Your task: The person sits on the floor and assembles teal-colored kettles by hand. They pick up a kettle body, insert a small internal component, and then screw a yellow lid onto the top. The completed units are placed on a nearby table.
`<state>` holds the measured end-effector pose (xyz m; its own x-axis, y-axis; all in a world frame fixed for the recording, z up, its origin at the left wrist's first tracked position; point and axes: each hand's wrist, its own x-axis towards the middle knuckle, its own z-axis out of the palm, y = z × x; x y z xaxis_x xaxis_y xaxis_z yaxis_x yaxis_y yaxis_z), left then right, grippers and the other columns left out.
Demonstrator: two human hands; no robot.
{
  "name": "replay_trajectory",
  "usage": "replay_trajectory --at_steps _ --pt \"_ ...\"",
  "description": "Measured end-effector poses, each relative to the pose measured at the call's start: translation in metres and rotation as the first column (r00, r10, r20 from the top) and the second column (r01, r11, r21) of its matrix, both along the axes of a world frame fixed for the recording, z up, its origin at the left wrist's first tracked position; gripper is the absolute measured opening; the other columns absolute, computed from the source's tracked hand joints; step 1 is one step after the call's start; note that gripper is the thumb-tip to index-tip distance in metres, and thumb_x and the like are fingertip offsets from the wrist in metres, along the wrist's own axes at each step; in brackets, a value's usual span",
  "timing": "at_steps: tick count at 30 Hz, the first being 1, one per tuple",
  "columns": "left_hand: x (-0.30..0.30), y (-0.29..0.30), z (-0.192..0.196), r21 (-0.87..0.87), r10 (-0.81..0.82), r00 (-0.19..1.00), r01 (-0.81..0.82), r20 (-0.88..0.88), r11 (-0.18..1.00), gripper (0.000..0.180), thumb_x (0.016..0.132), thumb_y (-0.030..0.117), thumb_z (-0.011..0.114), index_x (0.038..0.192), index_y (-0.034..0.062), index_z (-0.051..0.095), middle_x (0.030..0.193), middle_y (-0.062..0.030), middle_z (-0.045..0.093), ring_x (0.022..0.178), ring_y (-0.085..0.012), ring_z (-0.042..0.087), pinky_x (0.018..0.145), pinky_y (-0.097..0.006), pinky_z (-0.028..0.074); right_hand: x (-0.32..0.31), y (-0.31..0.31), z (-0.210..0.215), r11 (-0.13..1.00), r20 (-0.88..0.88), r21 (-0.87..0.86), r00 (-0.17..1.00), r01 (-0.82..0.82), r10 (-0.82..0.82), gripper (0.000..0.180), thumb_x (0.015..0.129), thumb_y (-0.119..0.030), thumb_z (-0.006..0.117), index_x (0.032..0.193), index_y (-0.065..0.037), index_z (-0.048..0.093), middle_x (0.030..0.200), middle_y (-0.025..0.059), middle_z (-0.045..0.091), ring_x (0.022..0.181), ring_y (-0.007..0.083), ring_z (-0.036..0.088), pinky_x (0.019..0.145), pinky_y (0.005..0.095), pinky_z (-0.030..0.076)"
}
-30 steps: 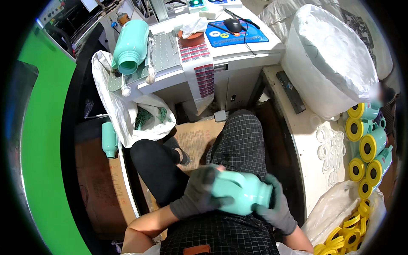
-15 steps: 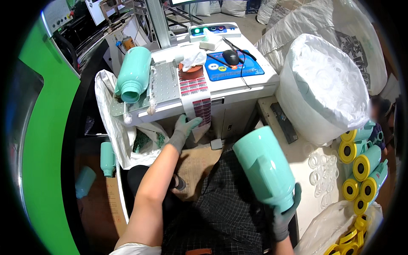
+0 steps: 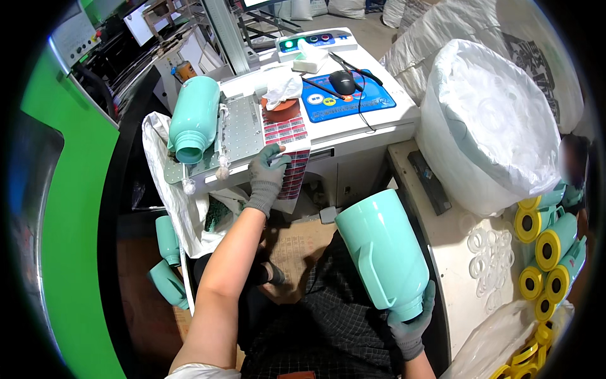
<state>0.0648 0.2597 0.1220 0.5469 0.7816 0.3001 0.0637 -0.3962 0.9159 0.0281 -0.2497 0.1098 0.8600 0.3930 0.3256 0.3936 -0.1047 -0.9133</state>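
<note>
My right hand (image 3: 413,321), in a grey and green glove, grips a turquoise plastic jug (image 3: 384,252) by its narrow neck. The jug tilts with its neck toward me and its handle facing left. My gloved left hand (image 3: 266,175) is closed in a pinch at the left edge of a strip of red labels (image 3: 294,172); a small whitish label seems to be between its fingertips. That strip hangs over the table's front edge. Another turquoise jug (image 3: 194,114) lies on a perforated metal plate (image 3: 243,126), its open neck toward me.
A white table (image 3: 353,136) carries a blue mat (image 3: 372,104) with a mouse (image 3: 342,82), and a button panel (image 3: 315,42). At right stand a bag of clear rings (image 3: 492,120), loose rings (image 3: 489,262) and yellow-based jugs (image 3: 558,252). More jugs (image 3: 167,284) lie low at left.
My left hand has moved up along the label strip and closed its fingers at the strip's edge. The jug in my right hand has shifted slightly left and turned, its handle now more to the left.
</note>
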Motion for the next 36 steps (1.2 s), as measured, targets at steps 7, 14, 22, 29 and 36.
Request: replay_trajectory --at_steps 7,14,22,29,36 --pt "-0.011 0.016 -0.016 0.060 -0.088 0.996 0.088 -0.004 0.994 0.020 0.083 -0.003 0.080 0.101 0.0002 0.074 0.097 -0.0026 0.073 0.086 -0.0135 0.069 0.080 -0.028 0.057 -0.011 0.012 0.012 0.999 0.010 -0.013 0.999 0.038 -0.038 0.107 0.073 -0.017 0.084 0.162 0.003 0.027 0.152 0.0241 0.048 0.134 0.0314 0.055 0.110 0.0449 0.047" --pt "-0.068 -0.147 0.017 -0.421 0.110 0.973 -0.015 0.201 0.907 0.016 0.092 0.007 0.076 0.106 0.0014 0.072 0.099 -0.0027 0.069 0.086 -0.0126 0.065 0.080 -0.024 0.053 -0.024 0.015 -0.001 0.990 -0.025 0.053 0.991 0.130 -0.128 0.106 0.072 -0.015 0.086 0.160 0.005 0.029 0.151 0.0218 0.049 0.135 0.0299 0.055 0.112 0.0439 0.045" --pt "-0.081 -0.224 0.047 -0.709 -0.199 0.864 0.495 0.462 0.503 0.013 0.097 0.011 0.068 0.103 0.0001 0.071 0.087 -0.0054 0.070 0.077 -0.0118 0.065 0.068 -0.025 0.053 -0.032 0.015 -0.003 0.991 -0.084 0.092 0.993 0.094 -0.086 0.109 0.071 -0.014 0.086 0.162 0.003 0.028 0.154 0.0207 0.048 0.136 0.0283 0.054 0.113 0.0430 0.045" --pt "-0.086 -0.217 0.057 -0.723 -0.223 0.917 0.399 0.332 0.564 0.016 0.093 0.007 0.072 0.107 0.0003 0.070 0.087 -0.0044 0.070 0.078 -0.0103 0.066 0.070 -0.024 0.053 -0.037 0.020 -0.006 0.993 -0.105 0.120 0.994 0.022 -0.009 0.108 0.073 -0.014 0.086 0.162 0.003 0.028 0.159 0.0216 0.045 0.139 0.0290 0.053 0.113 0.0433 0.046" --pt "-0.097 -0.186 0.038 -0.256 -0.208 0.970 0.233 0.123 0.938 0.021 0.093 0.002 0.070 0.111 0.0082 0.060 0.103 -0.0023 0.061 0.097 -0.0124 0.059 0.089 -0.028 0.049 -0.017 0.014 0.021 0.996 -0.027 -0.071 0.999 -0.046 0.044 0.110 0.074 -0.021 0.094 0.162 -0.003 0.031 0.165 0.0232 0.037 0.148 0.0339 0.045 0.119 0.0443 0.040"
